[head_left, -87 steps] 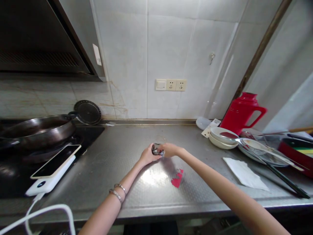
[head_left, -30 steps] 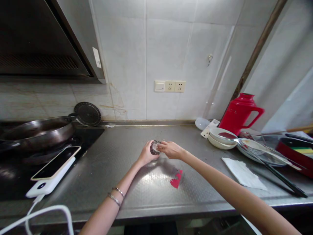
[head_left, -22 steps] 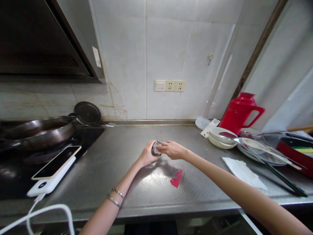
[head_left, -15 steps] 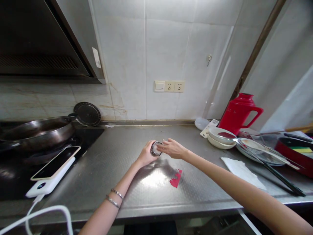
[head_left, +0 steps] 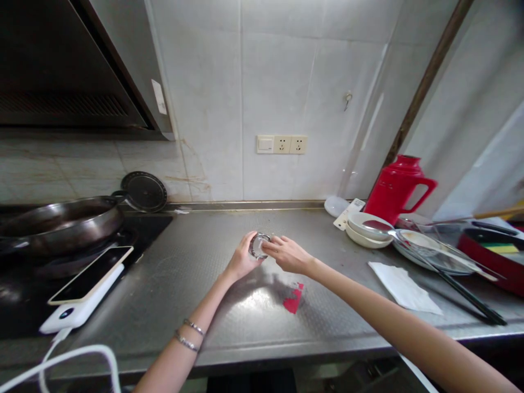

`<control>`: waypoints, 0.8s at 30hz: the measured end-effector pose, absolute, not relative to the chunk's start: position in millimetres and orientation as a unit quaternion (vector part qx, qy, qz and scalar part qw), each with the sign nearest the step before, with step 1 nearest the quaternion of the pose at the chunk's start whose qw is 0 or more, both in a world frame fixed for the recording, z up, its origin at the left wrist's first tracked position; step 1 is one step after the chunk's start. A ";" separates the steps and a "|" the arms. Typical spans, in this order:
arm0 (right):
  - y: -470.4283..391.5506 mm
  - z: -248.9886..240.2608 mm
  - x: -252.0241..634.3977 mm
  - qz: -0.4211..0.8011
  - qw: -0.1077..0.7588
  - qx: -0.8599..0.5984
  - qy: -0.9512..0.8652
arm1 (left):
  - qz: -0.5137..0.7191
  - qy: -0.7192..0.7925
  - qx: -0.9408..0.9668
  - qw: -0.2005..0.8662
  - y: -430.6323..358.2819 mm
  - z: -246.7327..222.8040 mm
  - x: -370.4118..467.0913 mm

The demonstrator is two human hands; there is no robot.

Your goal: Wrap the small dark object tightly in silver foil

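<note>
My left hand (head_left: 242, 260) is wrapped round a small glass (head_left: 258, 246), seen from above with its round mouth facing up toward me. Its rim looks clear and shiny, and the inside is whitish. From the right, my right hand (head_left: 291, 256) reaches over it. The fingertips are drawn together at the mouth of the glass; anything between them is hidden. A torn piece of red paper or plastic (head_left: 293, 301) lies on the steel counter (head_left: 196, 245) just in front of my hands.
At left, a pan (head_left: 61, 226) sits on the black cooktop, with a phone (head_left: 90, 274) on a white power bank (head_left: 82, 300) nearer me. On the right are a red thermos (head_left: 393, 188), stacked bowls (head_left: 370, 237), utensils, a white tissue (head_left: 403, 286) and a red pot (head_left: 489, 265).
The fingers of my right hand, straighter before, have curled in at the mouth of the glass. My left hand keeps its hold. The whole view has shifted slightly.
</note>
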State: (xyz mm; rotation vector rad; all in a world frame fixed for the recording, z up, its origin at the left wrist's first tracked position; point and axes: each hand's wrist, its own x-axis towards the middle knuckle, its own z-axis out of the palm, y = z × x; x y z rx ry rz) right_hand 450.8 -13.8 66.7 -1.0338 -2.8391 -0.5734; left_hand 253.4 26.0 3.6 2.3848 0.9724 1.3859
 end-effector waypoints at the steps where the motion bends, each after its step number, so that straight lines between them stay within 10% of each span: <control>1: -15.2 67.8 449.8 -0.178 0.038 -0.341 -0.922 | 0.477 0.325 0.810 0.100 26.4 3.3 253.2; 10: -30.0 60.8 429.4 -0.034 0.134 -0.445 -0.885 | 0.499 0.327 0.799 0.078 23.5 6.3 249.8; 24: -9.1 91.6 466.0 -0.197 -0.007 -0.295 -0.935 | 0.523 0.270 0.729 0.350 17.9 16.0 256.2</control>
